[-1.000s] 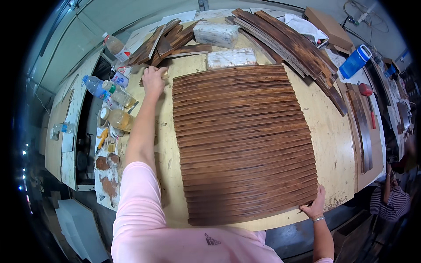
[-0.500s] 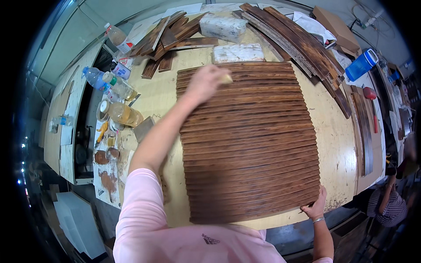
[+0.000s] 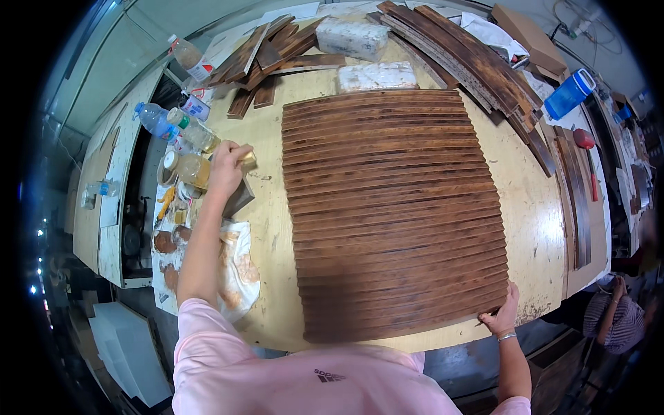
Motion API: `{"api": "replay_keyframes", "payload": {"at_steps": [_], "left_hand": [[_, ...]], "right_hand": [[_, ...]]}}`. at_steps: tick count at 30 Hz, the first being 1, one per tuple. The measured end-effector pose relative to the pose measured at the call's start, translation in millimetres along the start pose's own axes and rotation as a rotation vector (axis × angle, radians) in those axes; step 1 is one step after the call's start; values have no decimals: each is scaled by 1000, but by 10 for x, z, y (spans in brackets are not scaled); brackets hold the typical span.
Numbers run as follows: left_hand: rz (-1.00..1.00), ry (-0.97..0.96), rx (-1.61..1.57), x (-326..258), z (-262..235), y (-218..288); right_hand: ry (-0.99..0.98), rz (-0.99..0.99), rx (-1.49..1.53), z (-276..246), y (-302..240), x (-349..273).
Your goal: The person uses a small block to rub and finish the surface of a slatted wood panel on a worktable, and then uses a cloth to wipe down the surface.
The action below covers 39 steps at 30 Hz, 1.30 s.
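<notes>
A large dark brown ridged wooden panel [image 3: 394, 214] lies on the pale table. My left hand [image 3: 227, 167] is left of the panel's far part, its fingers closed on a small yellowish sponge-like block [image 3: 247, 160]. Just under that hand is a grey flat piece [image 3: 239, 198], partly covered by my wrist. Beside the hand stands a jar of amber liquid [image 3: 191, 170] with a pale lid. My right hand [image 3: 503, 315] grips the panel's near right corner, thumb at the front edge. A stained white cloth [image 3: 236, 270] lies next to my left forearm.
Several bottles [image 3: 155, 121] line the left edge. Dark boards [image 3: 477, 66] and white-wrapped blocks [image 3: 353, 38] are piled at the far side. A blue jug [image 3: 570, 93] and a red-headed tool [image 3: 584, 140] lie at the right. Another person [image 3: 612, 318] is at the far right.
My left hand has moved off the panel, leftward and nearer, to beside the jars, still with the yellowish block. The stained cloth has come into fuller view. My right hand stays on the corner.
</notes>
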<state>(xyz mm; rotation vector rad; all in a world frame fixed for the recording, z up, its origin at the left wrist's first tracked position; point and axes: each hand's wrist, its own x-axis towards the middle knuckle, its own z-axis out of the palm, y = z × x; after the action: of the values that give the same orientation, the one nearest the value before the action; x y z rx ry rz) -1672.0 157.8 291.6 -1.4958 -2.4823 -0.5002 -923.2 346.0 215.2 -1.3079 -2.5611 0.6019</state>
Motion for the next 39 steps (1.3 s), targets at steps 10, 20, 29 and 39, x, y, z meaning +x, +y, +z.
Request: {"api": "replay_keyframes", "payload": {"at_steps": [10, 20, 29, 39], "left_hand": [[189, 75, -369, 641, 769, 1396], [257, -32, -559, 1255, 1427, 2979], [400, -137, -467, 1313, 1347, 2773], [127, -123, -351, 551, 558, 631]], "right_hand": [[-2, -6, 19, -85, -196, 54], [-41, 2, 81, -224, -202, 137], [5, -17, 65, -289, -146, -37], [8, 20, 68, -214, -201, 104]]}}
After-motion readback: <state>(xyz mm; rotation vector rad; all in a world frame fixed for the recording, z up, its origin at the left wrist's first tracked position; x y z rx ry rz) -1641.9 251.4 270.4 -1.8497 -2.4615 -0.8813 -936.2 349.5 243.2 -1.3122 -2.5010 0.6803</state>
